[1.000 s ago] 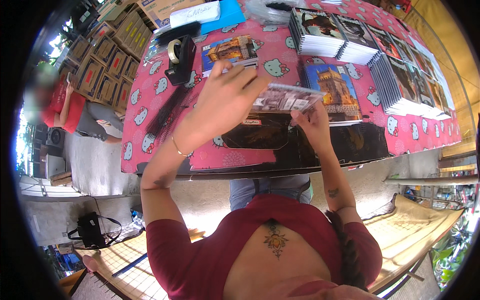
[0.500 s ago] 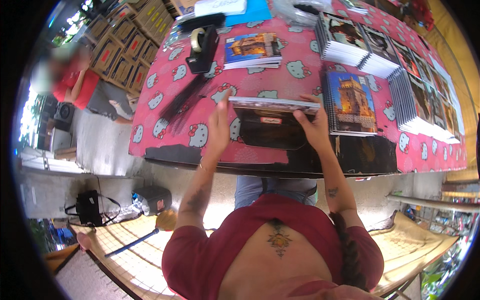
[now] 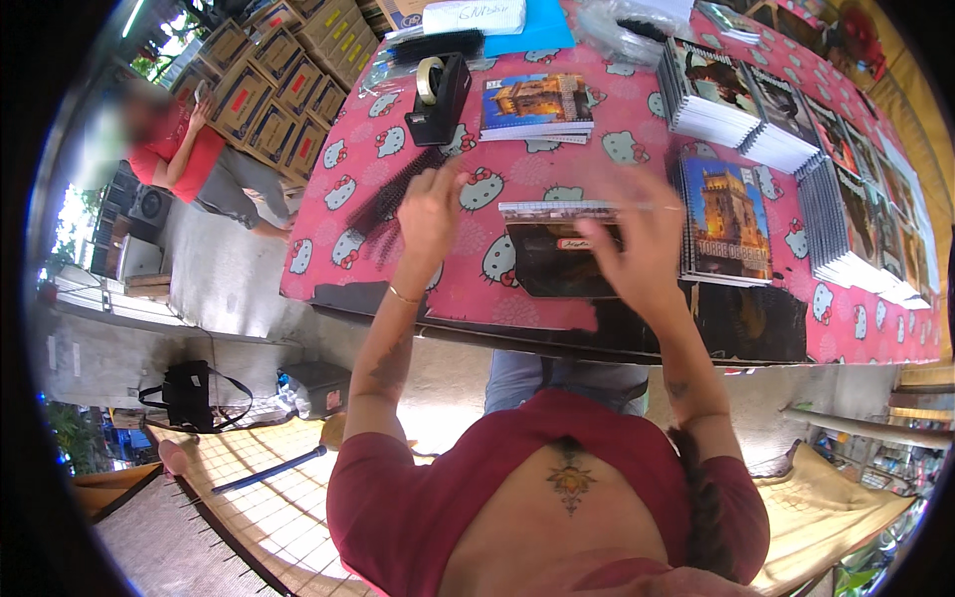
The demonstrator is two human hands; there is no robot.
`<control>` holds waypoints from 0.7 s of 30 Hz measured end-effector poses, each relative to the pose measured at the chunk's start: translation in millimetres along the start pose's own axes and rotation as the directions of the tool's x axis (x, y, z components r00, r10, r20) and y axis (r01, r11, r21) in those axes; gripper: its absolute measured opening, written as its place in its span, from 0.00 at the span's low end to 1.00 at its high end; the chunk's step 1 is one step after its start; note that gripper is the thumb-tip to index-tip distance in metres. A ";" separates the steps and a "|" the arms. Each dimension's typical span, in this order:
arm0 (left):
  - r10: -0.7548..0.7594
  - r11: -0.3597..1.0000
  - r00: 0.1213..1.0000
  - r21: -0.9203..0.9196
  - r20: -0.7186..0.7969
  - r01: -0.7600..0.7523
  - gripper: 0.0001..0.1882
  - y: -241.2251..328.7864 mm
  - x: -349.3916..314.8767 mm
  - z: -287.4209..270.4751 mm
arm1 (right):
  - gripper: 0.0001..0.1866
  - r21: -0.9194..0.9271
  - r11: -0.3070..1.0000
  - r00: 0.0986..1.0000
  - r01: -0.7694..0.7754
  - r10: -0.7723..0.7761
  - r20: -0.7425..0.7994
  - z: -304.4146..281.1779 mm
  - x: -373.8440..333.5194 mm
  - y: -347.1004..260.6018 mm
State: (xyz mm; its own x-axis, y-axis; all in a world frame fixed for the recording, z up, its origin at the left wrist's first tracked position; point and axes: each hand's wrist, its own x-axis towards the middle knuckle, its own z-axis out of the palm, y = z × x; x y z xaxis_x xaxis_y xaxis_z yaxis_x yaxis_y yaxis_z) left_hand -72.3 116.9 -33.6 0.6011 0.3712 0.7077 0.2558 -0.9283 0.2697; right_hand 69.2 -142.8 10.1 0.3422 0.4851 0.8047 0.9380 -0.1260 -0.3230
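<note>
In front of me is a dark-covered notebook (image 3: 542, 261), its white page edges turned up along the top and its cover facing me. My right hand (image 3: 652, 244) is over its right end, thumb across the cover; motion smears the other fingers, so I cannot tell whether they grip it. My left hand (image 3: 430, 207) is off the notebook, raised beside a bundle of black binding coils (image 3: 386, 199). Its fingers are curled together in a pinch, and anything between them is too small to make out.
A tape dispenser (image 3: 438, 104) stands beyond the coils. Spiral notebooks with a tower cover lie at the back (image 3: 537, 107) and at right (image 3: 729, 221). Stacked notebooks (image 3: 846, 199) fill the far right. A person in red (image 3: 184, 154) stands at left near cartons (image 3: 269, 95).
My left hand has left the notebook's left edge and closed its fingers near the coils. My right hand has shifted up and inward over the notebook. The view has moved slightly.
</note>
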 end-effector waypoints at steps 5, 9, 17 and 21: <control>-0.266 0.767 0.961 -0.589 0.070 0.255 0.07 56.1 -6.6 -18.5 | 0.18 0.080 0.986 0.966 0.146 -0.159 0.206 52.2 17.8 -18.3; -0.191 0.894 0.975 -0.390 0.111 0.219 0.08 74.6 -21.0 -40.5 | 0.08 0.089 0.992 0.953 0.093 -0.114 0.280 67.6 17.5 -12.8; -0.193 0.911 0.981 -0.376 -0.024 0.169 0.07 72.3 -26.0 -33.2 | 0.07 0.124 0.990 0.965 0.065 -0.094 0.246 71.8 21.0 -11.7; -0.232 0.895 0.967 -0.368 0.105 0.254 0.05 69.2 -27.2 -35.6 | 0.06 0.129 0.991 0.950 0.029 -0.067 0.305 70.8 22.0 -10.5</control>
State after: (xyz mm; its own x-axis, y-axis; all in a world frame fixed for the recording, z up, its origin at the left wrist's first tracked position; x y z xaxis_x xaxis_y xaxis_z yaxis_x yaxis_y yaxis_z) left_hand -97.8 41.9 -10.9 0.6018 0.5760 0.5532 0.1033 -0.7430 0.6613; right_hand 63.0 -69.5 -4.1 0.2452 0.7330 0.6345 0.9325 0.0007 -0.3612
